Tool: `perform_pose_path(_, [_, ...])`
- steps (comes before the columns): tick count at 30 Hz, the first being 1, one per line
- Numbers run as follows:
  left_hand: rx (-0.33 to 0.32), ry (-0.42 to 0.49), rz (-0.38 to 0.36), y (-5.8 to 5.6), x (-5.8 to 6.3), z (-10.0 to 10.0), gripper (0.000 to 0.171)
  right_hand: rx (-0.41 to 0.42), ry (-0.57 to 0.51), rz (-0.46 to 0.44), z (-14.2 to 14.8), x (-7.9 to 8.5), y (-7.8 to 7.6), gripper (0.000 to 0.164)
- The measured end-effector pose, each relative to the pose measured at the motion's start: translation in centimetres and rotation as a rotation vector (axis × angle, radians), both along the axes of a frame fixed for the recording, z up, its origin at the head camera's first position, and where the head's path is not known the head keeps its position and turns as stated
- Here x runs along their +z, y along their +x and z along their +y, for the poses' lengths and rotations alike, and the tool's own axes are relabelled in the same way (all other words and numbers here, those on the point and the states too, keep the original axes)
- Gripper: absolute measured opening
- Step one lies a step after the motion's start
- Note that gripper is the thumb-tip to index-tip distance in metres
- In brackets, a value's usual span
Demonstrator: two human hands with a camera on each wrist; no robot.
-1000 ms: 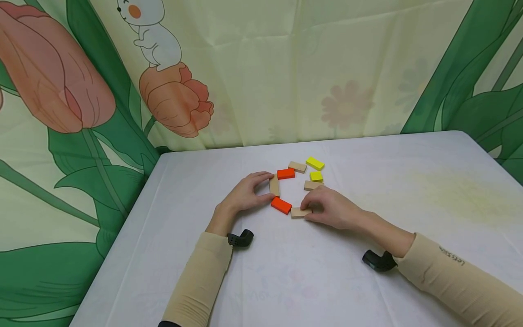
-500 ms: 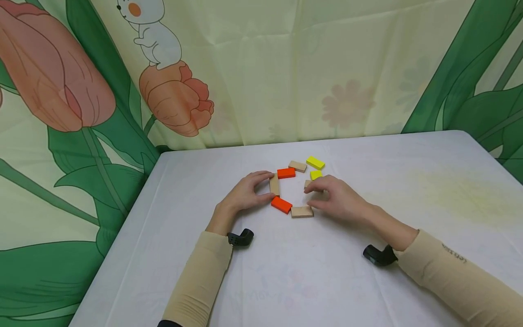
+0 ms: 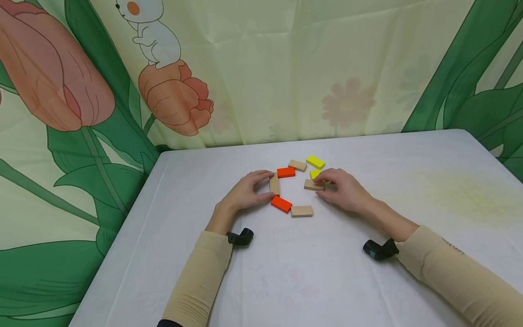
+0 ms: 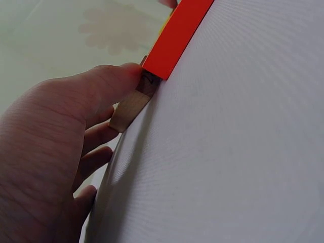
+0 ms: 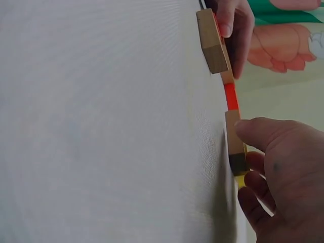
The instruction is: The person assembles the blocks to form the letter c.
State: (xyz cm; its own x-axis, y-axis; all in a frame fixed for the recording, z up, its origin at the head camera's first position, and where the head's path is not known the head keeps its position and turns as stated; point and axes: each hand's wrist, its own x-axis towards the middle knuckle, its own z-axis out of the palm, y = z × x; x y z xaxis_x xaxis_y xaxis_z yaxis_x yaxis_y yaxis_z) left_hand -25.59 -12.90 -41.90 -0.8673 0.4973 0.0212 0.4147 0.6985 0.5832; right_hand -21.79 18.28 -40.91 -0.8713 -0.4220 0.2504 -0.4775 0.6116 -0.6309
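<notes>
My left hand (image 3: 247, 190) holds an upright-lying plain wooden block (image 3: 274, 185) by its two ends, thumb at the near end and forefinger at the far one. A red block (image 3: 286, 172) adjoins its far end, and another red block (image 3: 281, 204) slants off its near end. Beyond that lies a wooden block (image 3: 301, 211), touching the red one. To the right, my right hand (image 3: 345, 188) pinches a separate wooden block (image 3: 312, 185). In the right wrist view the thumb is on this block's (image 5: 234, 134) near side, with fingers behind it.
Behind the right hand lie a partly covered yellow block (image 3: 314, 174) and a second yellow block (image 3: 315, 161). A wooden block (image 3: 297, 165) adjoins the far red one. White cloth covers the table (image 3: 261, 277); a printed curtain (image 3: 261, 91) hangs behind it.
My right hand has let go of the near wooden block, moved away from me and slightly right, and taken hold of another wooden block. My left hand has stayed in place.
</notes>
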Motion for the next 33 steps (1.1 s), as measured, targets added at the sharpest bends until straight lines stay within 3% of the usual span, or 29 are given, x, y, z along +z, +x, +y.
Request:
perform_pose_path(19, [0.005, -0.002, -0.004, 0.12, 0.05, 0.05, 0.064, -0.041, 0.003, 0.003, 0.76, -0.48, -0.07, 0.017])
perform_pose_path(33, [-0.008, 0.009, 0.003, 0.16, 0.17, -0.01, 0.063, -0.011, 0.023, -0.090, 1.01, 0.36, 0.33, 0.018])
